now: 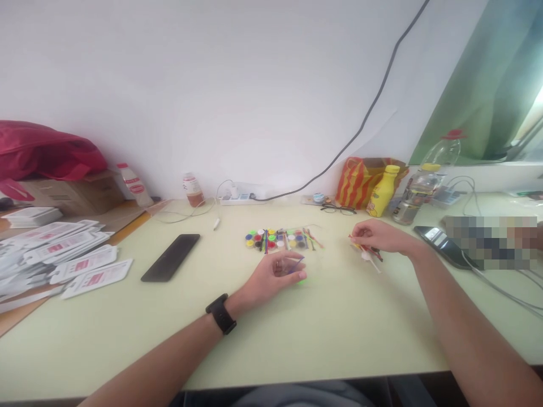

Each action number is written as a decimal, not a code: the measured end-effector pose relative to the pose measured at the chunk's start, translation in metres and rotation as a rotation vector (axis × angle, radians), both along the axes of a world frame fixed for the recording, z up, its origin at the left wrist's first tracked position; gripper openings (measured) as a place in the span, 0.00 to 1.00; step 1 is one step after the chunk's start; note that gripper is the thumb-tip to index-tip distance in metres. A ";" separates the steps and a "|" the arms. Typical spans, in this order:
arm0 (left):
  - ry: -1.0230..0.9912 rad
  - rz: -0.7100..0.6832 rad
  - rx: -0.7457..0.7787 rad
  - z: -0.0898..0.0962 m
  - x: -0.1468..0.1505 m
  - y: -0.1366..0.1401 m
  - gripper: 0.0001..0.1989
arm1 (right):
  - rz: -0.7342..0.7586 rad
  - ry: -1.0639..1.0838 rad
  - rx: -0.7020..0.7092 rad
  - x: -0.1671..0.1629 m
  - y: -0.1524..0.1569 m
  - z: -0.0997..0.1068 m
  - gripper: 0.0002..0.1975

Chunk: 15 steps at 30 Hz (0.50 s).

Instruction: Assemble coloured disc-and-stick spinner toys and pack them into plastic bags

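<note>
My left hand [278,274], with a black watch on the wrist, is curled in front of the coloured pieces. Its fingers close around a thin blue stick [298,264]. A bright green piece [301,281] shows just under the thumb; whether the two are joined cannot be made out. Further right, my right hand [375,236] has its fingertips pinched on a small bunch of thin coloured sticks [372,257], partly hidden by the fingers. Between and beyond the hands lie round coloured discs [272,238] in rows, with several thin sticks [309,238] among and beside them.
A black phone [171,258] lies left, near white packets [91,263]. Along the wall stand a power strip [237,199], glasses [338,210], a striped bag [354,183], a yellow bottle [383,191] and clear bottles [418,195]. Another phone [445,247] and cables lie right, beside a blurred patch.
</note>
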<state>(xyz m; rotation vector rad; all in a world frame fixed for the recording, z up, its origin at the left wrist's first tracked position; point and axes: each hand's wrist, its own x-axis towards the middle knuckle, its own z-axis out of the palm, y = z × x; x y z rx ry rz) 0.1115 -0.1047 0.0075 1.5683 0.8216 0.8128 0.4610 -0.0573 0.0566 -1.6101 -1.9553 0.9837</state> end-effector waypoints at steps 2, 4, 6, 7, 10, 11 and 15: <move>0.024 0.012 0.001 0.002 0.000 0.000 0.29 | -0.038 0.104 0.062 -0.001 -0.002 0.006 0.26; 0.026 0.022 0.005 0.002 0.000 0.001 0.29 | -0.083 0.205 0.124 -0.003 -0.004 0.011 0.28; 0.022 0.028 0.001 0.000 0.001 0.001 0.27 | -0.112 0.290 0.171 -0.005 -0.006 0.017 0.30; 0.018 0.033 -0.003 -0.001 0.001 0.001 0.27 | -0.121 0.323 0.191 -0.006 -0.008 0.020 0.30; 0.009 0.058 -0.004 -0.003 0.002 0.001 0.26 | -0.143 0.378 0.268 -0.013 -0.012 0.029 0.29; 0.007 0.064 -0.005 -0.003 0.002 0.001 0.25 | -0.145 0.384 0.294 -0.016 -0.014 0.033 0.28; 0.009 0.073 0.002 -0.002 0.003 0.001 0.23 | -0.132 0.385 0.407 -0.028 -0.023 0.062 0.24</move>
